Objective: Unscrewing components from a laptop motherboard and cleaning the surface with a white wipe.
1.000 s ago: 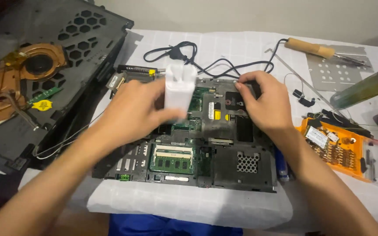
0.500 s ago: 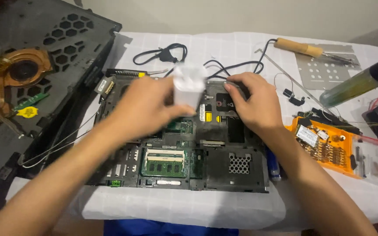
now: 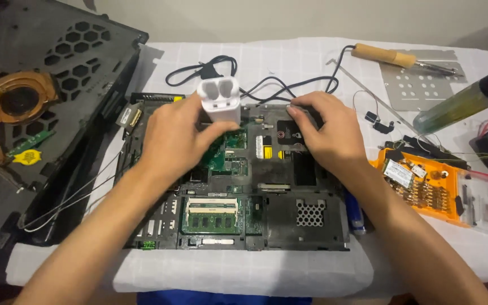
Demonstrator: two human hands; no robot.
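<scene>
Left hand (image 3: 179, 133) sits just above the middle of the frame, fingers curled around a small white two-socket plastic block (image 3: 219, 100), and it has that block pinched firmly between thumb and fingertips. The block stands upright, its long axis running roughly up and down the picture, with the two open sockets facing up toward the camera and the top edge of the frame. It sits over the rear edge of the opened laptop base (image 3: 238, 192), left of centre.

Right hand (image 3: 326, 133) is right of centre, palm down, fingers bent and pressed onto the dark upper part of the board; whether anything is caught under those fingertips, I cannot tell. The two hands are apart, with green circuit board showing between them.

Lower down, a memory module (image 3: 211, 213) lies flat in its slot, and a round-holed vent grille (image 3: 310, 213) sits to its right. Black cables (image 3: 266, 85) loop across the white cloth (image 3: 244, 271) behind the block. Upper right, a wooden-handled soldering iron (image 3: 391, 56) points its tip rightward. An orange parts tray (image 3: 422, 183) lies at the right. A black laptop cover (image 3: 46, 113) with a copper heatsink fills the upper left.
</scene>
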